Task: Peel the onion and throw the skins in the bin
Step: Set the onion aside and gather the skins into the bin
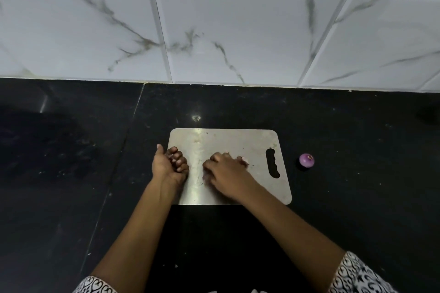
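A peeled purple onion (306,160) sits on the black counter, right of the steel cutting board (228,140). My right hand (226,173) lies on the middle of the board, its fingers curled over a small heap of pinkish onion skins (243,162) that shows past the knuckles. My left hand (167,164) is at the board's left edge, palm turned inward and fingers curled, with what look like dark scraps of skin inside the curl. Most of the skins are hidden under both hands.
The black stone counter (357,197) spreads to both sides, with small skin flecks on it. A white marble-tiled wall (226,31) rises behind. The board's handle slot (272,163) is on its right side. No bin is in view.
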Available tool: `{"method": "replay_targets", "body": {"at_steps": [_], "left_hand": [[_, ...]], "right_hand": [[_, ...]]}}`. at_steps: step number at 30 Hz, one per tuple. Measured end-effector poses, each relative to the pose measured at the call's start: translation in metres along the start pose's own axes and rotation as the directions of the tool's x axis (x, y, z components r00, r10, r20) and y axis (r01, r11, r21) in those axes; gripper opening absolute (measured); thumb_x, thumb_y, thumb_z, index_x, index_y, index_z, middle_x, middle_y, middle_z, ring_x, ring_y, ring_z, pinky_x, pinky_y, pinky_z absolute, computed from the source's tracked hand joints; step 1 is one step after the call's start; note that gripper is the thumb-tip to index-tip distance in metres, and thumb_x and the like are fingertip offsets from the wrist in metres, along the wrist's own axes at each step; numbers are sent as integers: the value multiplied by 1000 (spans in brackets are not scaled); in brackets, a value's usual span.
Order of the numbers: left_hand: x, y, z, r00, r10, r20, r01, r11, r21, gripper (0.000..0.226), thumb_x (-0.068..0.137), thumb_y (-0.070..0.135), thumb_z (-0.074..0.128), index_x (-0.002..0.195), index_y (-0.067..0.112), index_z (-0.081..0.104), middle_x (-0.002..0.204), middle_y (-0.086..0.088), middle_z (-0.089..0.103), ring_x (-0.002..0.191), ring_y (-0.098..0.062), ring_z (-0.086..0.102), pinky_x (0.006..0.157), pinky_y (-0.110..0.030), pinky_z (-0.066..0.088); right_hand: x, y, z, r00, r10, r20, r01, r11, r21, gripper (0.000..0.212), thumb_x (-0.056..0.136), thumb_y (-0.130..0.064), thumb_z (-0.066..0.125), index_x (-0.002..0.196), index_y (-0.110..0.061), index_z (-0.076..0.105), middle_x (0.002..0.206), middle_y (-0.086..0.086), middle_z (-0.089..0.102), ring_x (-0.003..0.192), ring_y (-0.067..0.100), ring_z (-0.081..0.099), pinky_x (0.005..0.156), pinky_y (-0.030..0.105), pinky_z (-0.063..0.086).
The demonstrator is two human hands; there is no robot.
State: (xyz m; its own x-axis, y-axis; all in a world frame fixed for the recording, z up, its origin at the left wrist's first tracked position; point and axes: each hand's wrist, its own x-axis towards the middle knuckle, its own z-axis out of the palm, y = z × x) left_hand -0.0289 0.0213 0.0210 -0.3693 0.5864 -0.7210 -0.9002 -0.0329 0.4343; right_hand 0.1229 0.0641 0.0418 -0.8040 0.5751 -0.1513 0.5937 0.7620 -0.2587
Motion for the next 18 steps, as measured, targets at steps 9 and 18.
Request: {"method": "replay_targets", "body": {"at_steps": [9,18], "left_hand": [[-6,-9,-3,998,-20,59,20,1000,-5,43,101,38,34,64,18,44,41,6,41,30,-5,35,29,-14,22],[-23,-39,9,966,-121,227,147,984,-101,39,99,39,40,74,14,57,64,0,61,63,-12,63,60,-22,55]], "right_hand": [[-21,-7,33,981,-78,-179,84,996,26,26,84,3,49,105,-7,60,107,11,57,100,26,52,73,40,49],[-6,-40,1,860,168,-482,78,890,450,14,81,-7,63,91,-12,71,93,4,63,83,15,60,73,27,52]]}}
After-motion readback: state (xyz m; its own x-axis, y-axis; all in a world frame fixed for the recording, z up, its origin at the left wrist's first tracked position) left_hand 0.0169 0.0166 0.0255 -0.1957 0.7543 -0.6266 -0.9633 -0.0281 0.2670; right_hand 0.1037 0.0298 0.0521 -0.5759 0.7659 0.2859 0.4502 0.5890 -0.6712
